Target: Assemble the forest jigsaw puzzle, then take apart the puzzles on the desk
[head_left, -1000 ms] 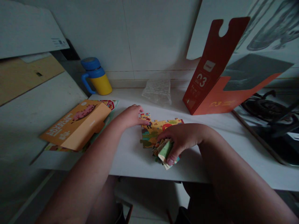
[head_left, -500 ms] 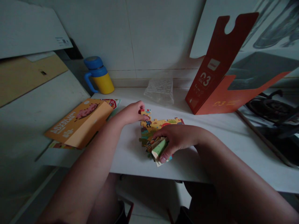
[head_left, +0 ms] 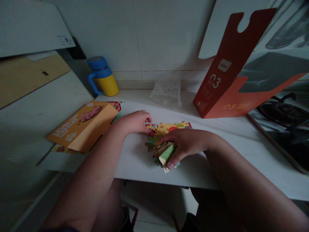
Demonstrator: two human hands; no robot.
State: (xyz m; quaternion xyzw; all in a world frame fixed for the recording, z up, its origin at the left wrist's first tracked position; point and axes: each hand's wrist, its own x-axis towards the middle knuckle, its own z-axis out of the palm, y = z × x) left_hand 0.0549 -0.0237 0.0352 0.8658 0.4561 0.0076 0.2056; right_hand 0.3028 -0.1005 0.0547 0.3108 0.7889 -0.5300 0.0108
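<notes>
A partly joined jigsaw puzzle [head_left: 166, 128], yellow, green and red, lies on the white table. At its upper left corner my left hand [head_left: 138, 122] has its fingers closed on a puzzle piece [head_left: 151, 126], pressed down level with the joined part. Whether that piece is locked in cannot be told. My right hand [head_left: 187, 141] is wrapped round a bunch of loose puzzle pieces [head_left: 166, 154], one showing a pale green face. It rests over the lower right of the puzzle and hides much of it.
An orange puzzle box [head_left: 83, 125] lies on printed sheets at the left, and a blue and yellow mug [head_left: 105, 77] stands behind it. Clear plastic wrap [head_left: 166, 91] sits near the wall. A tall opened red-orange carton [head_left: 217, 87] stands at the right, beside a dark stove [head_left: 287, 129].
My left hand has come down toward me with the piece, from just above the puzzle's corner onto its edge. My right hand keeps its bunch of pieces in nearly the same place.
</notes>
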